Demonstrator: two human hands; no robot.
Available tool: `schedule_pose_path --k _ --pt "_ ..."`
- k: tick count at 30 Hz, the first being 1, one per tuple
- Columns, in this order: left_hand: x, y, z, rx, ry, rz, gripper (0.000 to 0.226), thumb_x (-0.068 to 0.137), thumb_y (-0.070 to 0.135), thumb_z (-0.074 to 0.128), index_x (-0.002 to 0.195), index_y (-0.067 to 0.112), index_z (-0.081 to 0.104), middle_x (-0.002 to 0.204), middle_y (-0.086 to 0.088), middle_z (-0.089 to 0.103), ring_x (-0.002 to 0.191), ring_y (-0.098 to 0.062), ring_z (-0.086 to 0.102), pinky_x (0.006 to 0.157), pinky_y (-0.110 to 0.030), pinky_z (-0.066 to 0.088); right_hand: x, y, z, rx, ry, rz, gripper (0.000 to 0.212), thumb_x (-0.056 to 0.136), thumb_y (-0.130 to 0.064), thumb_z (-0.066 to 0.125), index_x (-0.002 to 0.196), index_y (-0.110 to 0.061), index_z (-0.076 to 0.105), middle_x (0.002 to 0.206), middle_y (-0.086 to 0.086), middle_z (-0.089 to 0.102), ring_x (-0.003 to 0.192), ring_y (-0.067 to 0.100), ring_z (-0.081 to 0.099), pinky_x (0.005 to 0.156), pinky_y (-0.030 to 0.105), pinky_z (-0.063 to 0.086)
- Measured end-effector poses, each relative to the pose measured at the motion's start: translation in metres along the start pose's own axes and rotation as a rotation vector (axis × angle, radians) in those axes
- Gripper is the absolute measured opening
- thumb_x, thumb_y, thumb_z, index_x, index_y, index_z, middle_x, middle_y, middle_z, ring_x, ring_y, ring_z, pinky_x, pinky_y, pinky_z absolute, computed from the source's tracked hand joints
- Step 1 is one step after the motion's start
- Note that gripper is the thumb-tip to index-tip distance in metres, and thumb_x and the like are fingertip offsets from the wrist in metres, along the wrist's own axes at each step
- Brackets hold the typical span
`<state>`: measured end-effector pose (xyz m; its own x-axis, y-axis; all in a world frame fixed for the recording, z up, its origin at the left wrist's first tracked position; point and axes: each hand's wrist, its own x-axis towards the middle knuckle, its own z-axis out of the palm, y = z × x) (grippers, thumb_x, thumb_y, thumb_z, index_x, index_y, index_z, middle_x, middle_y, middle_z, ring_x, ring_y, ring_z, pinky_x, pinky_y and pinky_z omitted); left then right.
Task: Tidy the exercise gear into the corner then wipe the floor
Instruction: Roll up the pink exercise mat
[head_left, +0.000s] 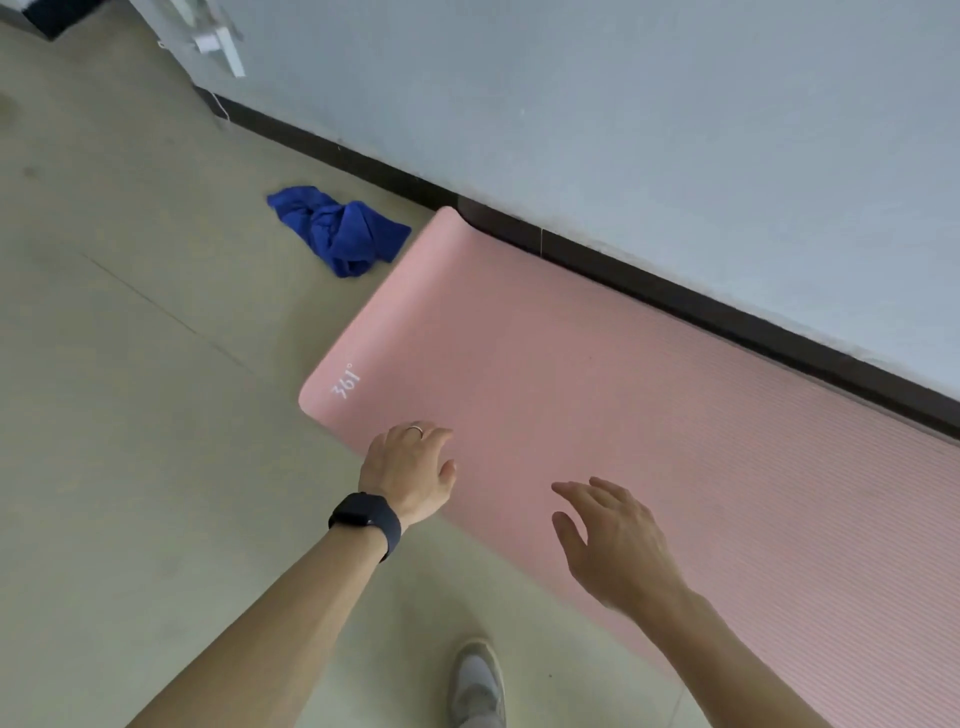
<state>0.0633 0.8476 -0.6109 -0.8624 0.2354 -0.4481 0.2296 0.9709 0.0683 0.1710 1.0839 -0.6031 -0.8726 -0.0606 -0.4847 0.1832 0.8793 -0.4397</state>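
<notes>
Currently, mat (597, 374) is laid flat & unrolled on floor (130, 364), w/ its far long edge set against skirting (623, 275) under wall (571, 130). A "361°" logo is printed at mat's near end corner. L hand (410, 470) is held over mat's near long edge, just by that logo corner. Its fingers are loosely bent downward w/ nothing seen gripped; contact w/ mat can't be told. Watch (366, 517) is worn on that wrist, ring (415, 428) on one finger. R hand (610, 540) is held above mat, further along its near edge. Its fingers are spread & slightly curved, nothing held; whether mat is touched can't be told. Cloth (340, 231), blue & crumpled, is left on floor just beside mat's short end; touching or not can't be told. Shoe (478, 680) is seen on floor at mat's near side.
</notes>
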Motion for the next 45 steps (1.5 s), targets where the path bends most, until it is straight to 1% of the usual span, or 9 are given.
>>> schedule_pose_path --k 8,16,21,25,28,30,35,41,45 --pt "0.148 -0.089 0.095 0.155 0.035 -0.048 0.054 0.095 0.044 0.049 0.147 0.031 0.041 0.159 -0.005 0.032 0.146 -0.027 0.029 0.114 -0.047 0.030 0.194 0.021 0.112 -0.108 -0.068 -0.076 0.053 0.104 -0.047 0.032 0.155 -0.033 0.026 0.162 -0.009 0.027 0.152 0.017 0.016 0.121 0.038 0.019" --pt "0.277 -0.156 0.093 0.138 0.215 -0.146 0.068 0.093 0.040 0.052 0.154 0.034 0.022 0.166 -0.009 0.006 0.149 -0.037 0.014 0.117 -0.054 0.024 0.373 -0.010 0.152 -0.254 -0.018 -0.122 0.063 0.103 -0.058 0.021 0.156 -0.042 -0.008 0.164 -0.007 -0.023 0.151 0.024 -0.022 0.121 0.060 -0.001" --pt "0.336 -0.187 0.094 -0.006 0.249 -0.253 0.084 0.093 0.040 0.052 0.157 0.034 -0.001 0.165 -0.014 -0.006 0.149 -0.040 0.013 0.117 -0.057 0.021 0.417 0.004 0.190 -0.311 0.125 -0.135 0.062 0.098 -0.067 0.009 0.153 -0.049 -0.013 0.162 -0.012 -0.027 0.150 0.020 -0.026 0.115 0.067 -0.009" --pt "0.367 -0.196 0.085 -0.168 0.321 -0.303 0.071 0.099 0.046 0.042 0.158 0.028 0.006 0.161 -0.014 0.024 0.130 -0.039 0.044 0.098 -0.051 0.041 0.414 0.008 0.195 -0.358 0.192 -0.135 0.063 0.097 -0.068 0.012 0.154 -0.049 -0.006 0.165 -0.011 -0.016 0.152 0.018 -0.017 0.117 0.065 -0.007" --pt "0.380 -0.201 0.076 -0.357 0.391 -0.319 0.046 0.105 0.044 0.028 0.115 0.014 0.062 0.102 -0.016 0.068 0.089 -0.036 0.055 0.067 -0.039 0.040 0.417 0.006 0.192 -0.372 0.203 -0.121 0.064 0.097 -0.067 0.018 0.156 -0.047 0.004 0.167 -0.010 -0.008 0.154 0.018 -0.010 0.118 0.065 -0.001" --pt "0.383 -0.202 0.075 -0.394 0.417 -0.231 0.044 0.104 0.044 0.034 0.094 0.020 0.069 0.082 -0.009 0.068 0.085 -0.034 0.058 0.062 -0.038 0.044 0.419 0.005 0.192 -0.375 0.189 -0.109 0.065 0.096 -0.068 0.020 0.156 -0.046 0.007 0.167 -0.009 -0.007 0.154 0.018 -0.008 0.118 0.065 0.001" --pt "0.408 -0.210 0.095 -0.353 0.291 -0.213 0.049 0.102 0.046 0.041 0.147 0.028 0.039 0.122 -0.008 0.065 0.105 -0.034 0.062 0.081 -0.048 0.054 0.422 0.008 0.195 -0.375 0.197 -0.101 0.065 0.096 -0.068 0.022 0.156 -0.046 0.010 0.167 -0.008 -0.002 0.154 0.020 -0.002 0.118 0.065 0.005" --pt "0.438 -0.204 0.122 -0.361 0.275 -0.474 0.046 0.097 0.053 0.049 0.121 0.014 0.052 0.116 -0.015 0.062 0.107 -0.037 0.056 0.087 -0.048 0.047 0.420 0.010 0.196 -0.385 0.216 -0.109 0.066 0.095 -0.067 0.028 0.156 -0.046 0.015 0.167 -0.007 0.005 0.154 0.021 0.004 0.118 0.064 0.008" --pt "0.445 -0.208 0.118 -0.471 0.307 -0.475 0.031 0.092 0.045 0.058 0.102 0.018 0.049 0.099 -0.010 0.060 0.081 -0.032 0.059 0.062 -0.038 0.046 0.422 0.009 0.196 -0.376 0.210 -0.105 0.066 0.095 -0.067 0.028 0.155 -0.047 0.013 0.167 -0.008 0.004 0.154 0.021 0.004 0.118 0.064 0.007"
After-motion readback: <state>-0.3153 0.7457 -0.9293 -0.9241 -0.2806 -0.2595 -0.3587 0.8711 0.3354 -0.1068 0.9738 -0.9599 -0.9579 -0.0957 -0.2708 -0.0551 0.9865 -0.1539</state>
